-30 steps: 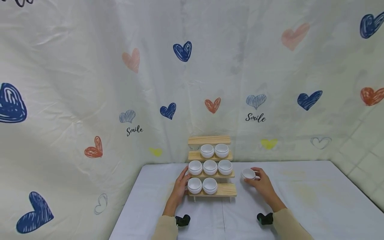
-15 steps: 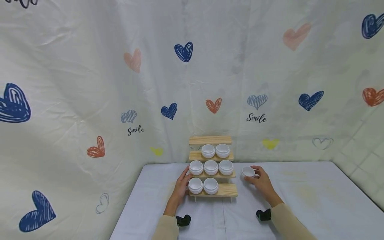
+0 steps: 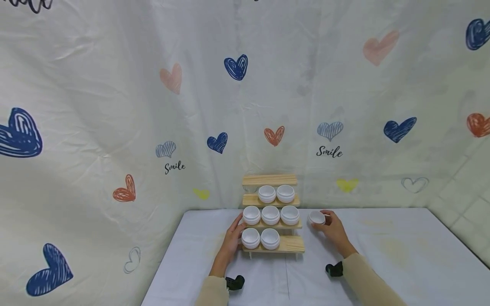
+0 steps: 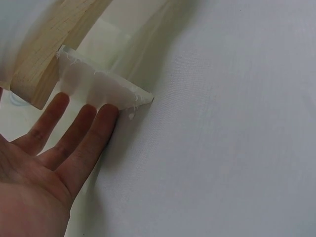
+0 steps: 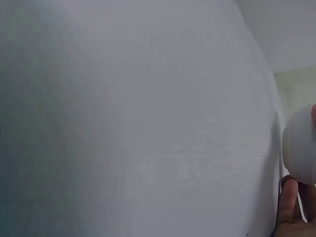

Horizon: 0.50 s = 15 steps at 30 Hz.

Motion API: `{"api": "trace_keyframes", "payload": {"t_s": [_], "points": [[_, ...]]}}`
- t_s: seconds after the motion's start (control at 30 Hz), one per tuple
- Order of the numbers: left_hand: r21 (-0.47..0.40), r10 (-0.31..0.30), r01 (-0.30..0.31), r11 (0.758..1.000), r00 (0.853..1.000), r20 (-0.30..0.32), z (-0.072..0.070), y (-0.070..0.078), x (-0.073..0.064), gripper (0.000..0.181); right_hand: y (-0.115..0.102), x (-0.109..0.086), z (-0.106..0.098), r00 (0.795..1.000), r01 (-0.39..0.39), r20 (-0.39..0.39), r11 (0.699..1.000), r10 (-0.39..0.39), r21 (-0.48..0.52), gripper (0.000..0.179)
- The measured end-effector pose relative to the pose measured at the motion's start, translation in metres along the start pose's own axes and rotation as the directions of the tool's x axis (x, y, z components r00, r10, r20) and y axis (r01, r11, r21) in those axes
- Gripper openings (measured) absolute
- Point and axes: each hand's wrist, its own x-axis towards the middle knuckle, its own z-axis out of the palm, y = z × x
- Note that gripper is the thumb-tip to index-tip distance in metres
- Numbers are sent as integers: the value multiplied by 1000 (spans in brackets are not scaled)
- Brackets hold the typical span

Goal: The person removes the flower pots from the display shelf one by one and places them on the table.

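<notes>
A stepped wooden stand [image 3: 292,244] holds several small white cups in rows, such as the front-left cup [image 3: 250,238]. My left hand [image 3: 231,240] is against the stand's left side. In the left wrist view its fingers [image 4: 84,148] are extended, with the tips at the stand's pale side support [image 4: 98,81]. My right hand [image 3: 334,231] pinches another white cup [image 3: 316,217] between thumb and fingers, to the right of the stand. Only part of that white cup [image 5: 300,148] and some fingers show at the right edge of the right wrist view.
The stand's top shelf [image 3: 269,180] is bare, and its front shelf has bare wood at the right. A white cloth [image 3: 398,255] covers the table. Behind it hangs a heart-printed curtain [image 3: 291,102].
My right hand has carried its cup slightly up and left, a little closer to the stand. The left hand stays at the stand's side. The head view has shifted slightly.
</notes>
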Motion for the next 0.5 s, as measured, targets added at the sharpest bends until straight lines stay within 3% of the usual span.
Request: {"api": "trace_keyframes", "payload": {"t_s": [0.5], "points": [[9,9,-9,1000,1000,11,-1,0,-1,60,-3,-5,1,999,-14,31,1000,14,-23,75]]}}
